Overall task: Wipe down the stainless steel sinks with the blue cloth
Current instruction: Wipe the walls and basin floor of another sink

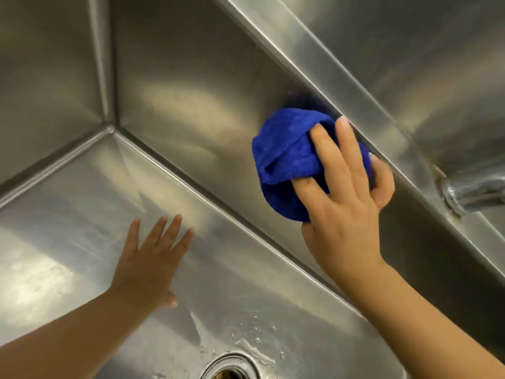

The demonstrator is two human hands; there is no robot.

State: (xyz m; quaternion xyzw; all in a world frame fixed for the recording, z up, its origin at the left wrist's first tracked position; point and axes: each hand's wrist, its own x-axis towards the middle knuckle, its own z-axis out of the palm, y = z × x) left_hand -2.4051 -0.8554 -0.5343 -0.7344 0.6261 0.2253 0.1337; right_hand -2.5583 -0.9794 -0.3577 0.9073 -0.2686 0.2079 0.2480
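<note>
Head view, looking down into a stainless steel sink [191, 77]. One basin corner sits at centre left of the frame. The blue cloth [284, 160] is at centre right, bunched into a ball and pressed against the basin wall just under the flat rim [341, 86], which runs diagonally from top centre to the right edge. The right hand [347, 203] grasps the cloth. Its fingers are curled over the top of the wad and the thumb is tucked below, so part of the cloth is hidden under the palm. A dark blue reflection shows on the wall above the cloth. The left hand [147, 263] is at lower left over the basin floor, fingers straight and spread, holding nothing. Whether the palm touches the steel cannot be told. Both forearms are cut off by the bottom edge. The drain [229, 367] is at bottom centre, only its upper half in frame and its inside hard to make out. Water droplets [254, 335] and a wet streak lie just above it. A shiny metal fitting [470, 192] meets the steel beyond the rim at the right edge. It is blurred and cropped, type unclear. The steel surface at upper right is out of focus; it may be a second basin or a backsplash.
</note>
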